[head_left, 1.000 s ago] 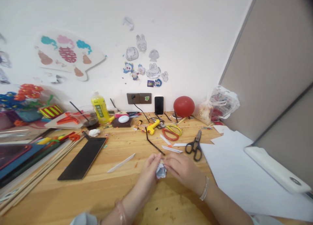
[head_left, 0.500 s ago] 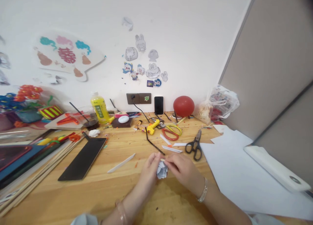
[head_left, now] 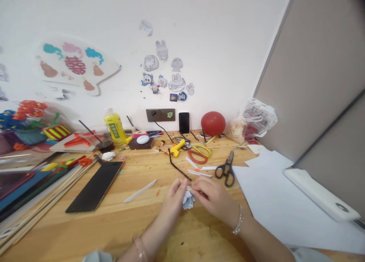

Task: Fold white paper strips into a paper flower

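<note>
Between my two hands hangs a pale, folded paper flower [head_left: 188, 200], its ruffled end pointing down toward me. My left hand [head_left: 175, 195] pinches its base from the left. From the right, the thumb and fingers of my right hand [head_left: 209, 193] close on the same base. A bent black stem [head_left: 179, 168], like a pipe cleaner, reaches up and away from the fingertips; whether it joins the flower is hidden by the fingers. White paper strips [head_left: 199, 173] lie just beyond my hands, and another strip [head_left: 140, 191] rests to the left.
Black-handled scissors [head_left: 226, 171] lie right of my hands, beside large white paper sheets [head_left: 273, 193]. Behind are a yellow glue gun [head_left: 178, 148], red-and-yellow scissors [head_left: 199, 154] and a red balloon [head_left: 213, 123]. A black tablet-like slab [head_left: 95, 187] and wooden sticks [head_left: 48, 203] lie left.
The whole view has shifted slightly, so things sit a little further left. Both hands keep their pinch on the paper flower, with only a tiny shift of the fingers.
</note>
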Demonstrator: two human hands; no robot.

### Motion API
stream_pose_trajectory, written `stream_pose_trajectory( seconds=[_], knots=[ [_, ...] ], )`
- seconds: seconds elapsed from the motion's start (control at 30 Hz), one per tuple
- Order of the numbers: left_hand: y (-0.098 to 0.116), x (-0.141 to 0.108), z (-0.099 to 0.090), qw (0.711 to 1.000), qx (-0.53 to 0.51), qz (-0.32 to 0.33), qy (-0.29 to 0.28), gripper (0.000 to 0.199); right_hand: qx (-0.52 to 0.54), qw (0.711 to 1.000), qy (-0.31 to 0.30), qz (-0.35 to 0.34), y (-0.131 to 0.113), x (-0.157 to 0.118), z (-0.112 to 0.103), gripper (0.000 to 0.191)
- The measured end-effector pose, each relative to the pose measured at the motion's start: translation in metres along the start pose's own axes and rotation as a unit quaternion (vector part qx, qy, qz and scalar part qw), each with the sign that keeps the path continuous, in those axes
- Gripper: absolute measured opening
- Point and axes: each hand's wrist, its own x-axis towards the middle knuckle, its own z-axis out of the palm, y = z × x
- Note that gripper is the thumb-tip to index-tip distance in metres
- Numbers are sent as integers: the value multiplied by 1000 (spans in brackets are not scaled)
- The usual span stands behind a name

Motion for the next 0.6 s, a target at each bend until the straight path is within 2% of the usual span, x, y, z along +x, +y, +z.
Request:
stream_pose_trajectory(
  seconds=[0.2,0.33,0.43,0.6],
  knots=[
    [-1,2,-2,1000,13,2,4,33,-119,992,7,-27,1,-1,6,35],
    [0,2,-2,999,34,1,3,33,-149,988,-3,-44,1,-3,8,40],
    [3,0,0,999,49,8,3,33,-109,993,-13,-49,2,-3,7,36],
    [6,-1,1,997,68,30,-8,34,1,999,-20,34,0,-1,3,24]
  ],
)
